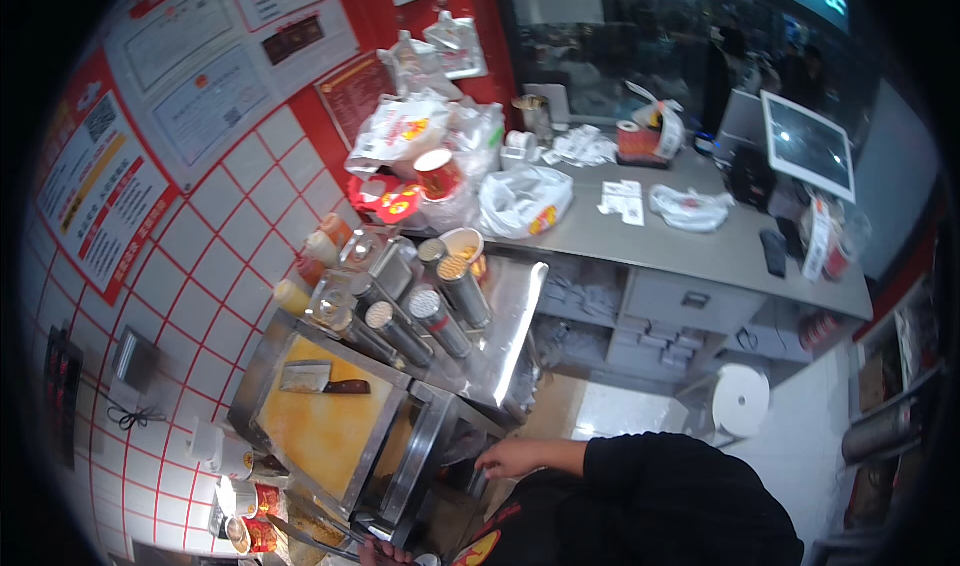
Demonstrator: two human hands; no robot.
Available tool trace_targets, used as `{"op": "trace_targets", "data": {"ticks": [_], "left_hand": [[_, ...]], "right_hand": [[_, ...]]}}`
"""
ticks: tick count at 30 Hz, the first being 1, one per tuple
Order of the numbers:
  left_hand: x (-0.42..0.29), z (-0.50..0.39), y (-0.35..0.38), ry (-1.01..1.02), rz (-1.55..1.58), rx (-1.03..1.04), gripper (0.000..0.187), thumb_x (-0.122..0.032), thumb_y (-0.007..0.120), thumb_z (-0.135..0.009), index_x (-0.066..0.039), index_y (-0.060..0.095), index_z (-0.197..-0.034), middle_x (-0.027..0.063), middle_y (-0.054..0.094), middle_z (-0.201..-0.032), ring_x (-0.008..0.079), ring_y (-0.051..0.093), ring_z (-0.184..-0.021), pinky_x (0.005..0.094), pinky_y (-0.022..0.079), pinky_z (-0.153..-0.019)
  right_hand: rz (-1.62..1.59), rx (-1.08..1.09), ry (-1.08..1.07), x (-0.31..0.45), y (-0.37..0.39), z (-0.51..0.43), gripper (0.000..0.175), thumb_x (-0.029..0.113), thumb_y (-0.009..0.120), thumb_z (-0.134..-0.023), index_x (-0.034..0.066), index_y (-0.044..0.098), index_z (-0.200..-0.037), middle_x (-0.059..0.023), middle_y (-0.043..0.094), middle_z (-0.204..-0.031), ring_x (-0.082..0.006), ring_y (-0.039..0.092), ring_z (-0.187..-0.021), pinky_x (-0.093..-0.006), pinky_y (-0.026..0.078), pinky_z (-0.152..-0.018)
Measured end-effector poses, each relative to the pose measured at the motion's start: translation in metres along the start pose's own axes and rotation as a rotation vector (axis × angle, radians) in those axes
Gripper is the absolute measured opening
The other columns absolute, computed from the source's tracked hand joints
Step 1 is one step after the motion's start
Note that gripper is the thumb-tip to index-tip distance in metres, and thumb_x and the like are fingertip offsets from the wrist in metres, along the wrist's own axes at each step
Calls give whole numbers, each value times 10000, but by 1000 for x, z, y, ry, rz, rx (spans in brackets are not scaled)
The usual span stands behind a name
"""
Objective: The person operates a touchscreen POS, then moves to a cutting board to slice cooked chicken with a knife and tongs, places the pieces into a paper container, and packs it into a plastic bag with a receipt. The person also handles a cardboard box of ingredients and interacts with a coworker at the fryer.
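Observation:
My right hand (504,459), at the end of a black sleeve, reaches over an opening beside the steel counter; its fingertips are near a metal edge, and whether they hold it is unclear. At the bottom edge, my left hand (384,552) is closed around the handles of dark metal tongs (311,537), partly cut off by the frame. The tongs' arms point left over a tray of brown crumbs or seasoning. A yellow cutting board (322,431) lies between the hands and the tiled wall, with a wooden-handled cleaver (306,377) flat on its far part.
Steel cylinders of skewers (427,303), sauce bottles (291,297) and a paper cup of food (463,245) stand beyond the board. Red paper cups (251,534) are at lower left. A grey counter (585,236) holds plastic bags (525,198) and a screen (808,146). A white bin (739,401) stands on the floor.

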State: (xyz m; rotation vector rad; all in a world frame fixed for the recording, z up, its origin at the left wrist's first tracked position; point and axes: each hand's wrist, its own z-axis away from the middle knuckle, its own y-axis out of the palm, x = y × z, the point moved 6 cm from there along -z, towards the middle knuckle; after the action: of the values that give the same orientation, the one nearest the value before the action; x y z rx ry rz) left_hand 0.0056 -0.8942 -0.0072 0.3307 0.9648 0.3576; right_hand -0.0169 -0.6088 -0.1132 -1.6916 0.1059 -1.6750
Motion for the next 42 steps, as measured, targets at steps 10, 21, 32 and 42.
{"op": "trace_targets", "data": {"ticks": [10,21,32,42], "left_hand": [[30,1,78,-43,-153,239,216,-335,455,-864,-154,458,-745,-7,414,-553,129,372,-431,267,296,-350],[296,126,259,-318,-249,483,148,-296,508,-835,-152,489,-807,-4,430,-565,136,404,-425,283,357,-385],[480,249,438,-318,-236,417,155,-279,531,-800,-151,466,-742,-3,434,-544,144,411,-412,305,371,-401],[628,252,594,-244,-15,344,180,-267,515,-818,-137,423,-734,-1,412,-563,135,396,-427,291,342,-407]], "right_hand": [[-111,-1102,479,-5,-55,322,232,250,547,-863,69,634,-978,-120,643,-870,-237,614,-782,-325,475,-706],[-234,-1853,503,-9,-67,782,200,176,549,-885,22,626,-985,-40,649,-896,-106,585,-831,-237,454,-736],[-195,-1842,462,-70,-229,1059,222,188,562,-876,28,591,-1027,-21,622,-901,-94,559,-825,-231,435,-721],[-270,-1752,590,-132,-428,1202,398,268,577,-864,65,469,-1188,-20,550,-1078,-107,514,-964,-268,411,-828]]}}
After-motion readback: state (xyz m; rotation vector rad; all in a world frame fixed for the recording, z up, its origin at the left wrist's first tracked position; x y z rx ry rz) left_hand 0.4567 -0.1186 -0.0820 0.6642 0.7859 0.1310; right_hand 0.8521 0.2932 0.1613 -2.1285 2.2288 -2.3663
